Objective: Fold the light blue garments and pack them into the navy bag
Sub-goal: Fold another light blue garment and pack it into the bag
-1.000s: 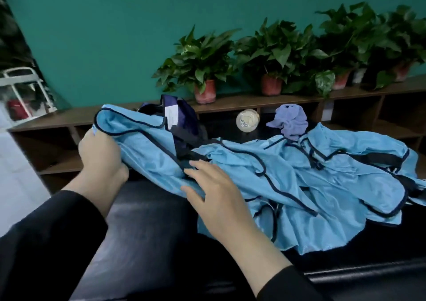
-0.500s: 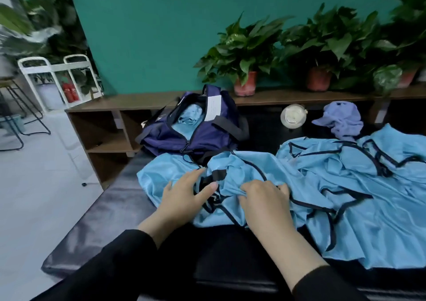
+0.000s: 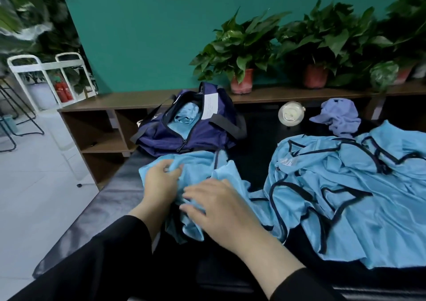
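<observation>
both hands on light blue garment (image 3: 198, 162) before navy bag (image 3: 170, 137)

Potted plants (image 3: 239, 54) line a wooden shelf (image 3: 129, 100) against the teal wall; on the black table (image 3: 96, 208) — a round white jar (image 3: 291, 115) beside a crumpled purple cloth (image 3: 338, 118); white racks (image 3: 43, 79) stand far left.

bunched light blue garment (image 3: 196, 169) on black surface, just in front of navy bag (image 3: 184, 137); bag unzipped, blue fabric inside. garment pile (image 3: 359, 194) lies right, dark-trimmed.
</observation>
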